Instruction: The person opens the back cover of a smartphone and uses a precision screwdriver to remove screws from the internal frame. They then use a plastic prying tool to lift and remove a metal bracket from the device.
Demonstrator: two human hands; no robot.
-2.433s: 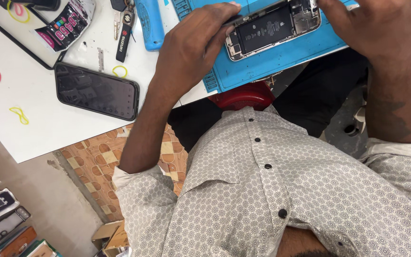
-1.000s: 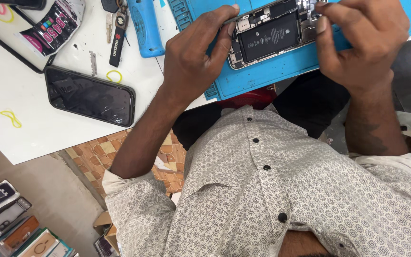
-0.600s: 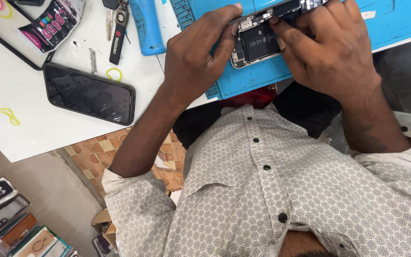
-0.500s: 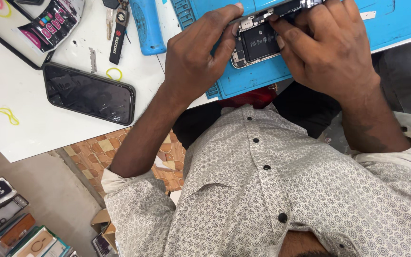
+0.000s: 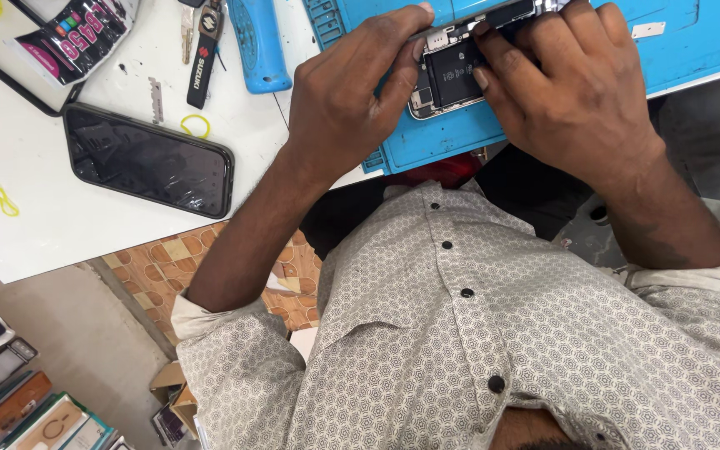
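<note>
The opened smartphone with exposed black battery [image 5: 447, 77] is gripped at its near-left edge by the curled left hand [image 5: 352, 92], while the fingers of the right hand [image 5: 572, 100] are pressed down over its right half on the blue silicone work mat [image 5: 677, 42]. Excess pressure or a slip could bend the frame or puncture the battery. Left of the left hand, a black-screened phone [image 5: 150, 160] is laid flat, and beyond it a dark rectangular package with pink and white label [image 5: 68, 37].
</note>
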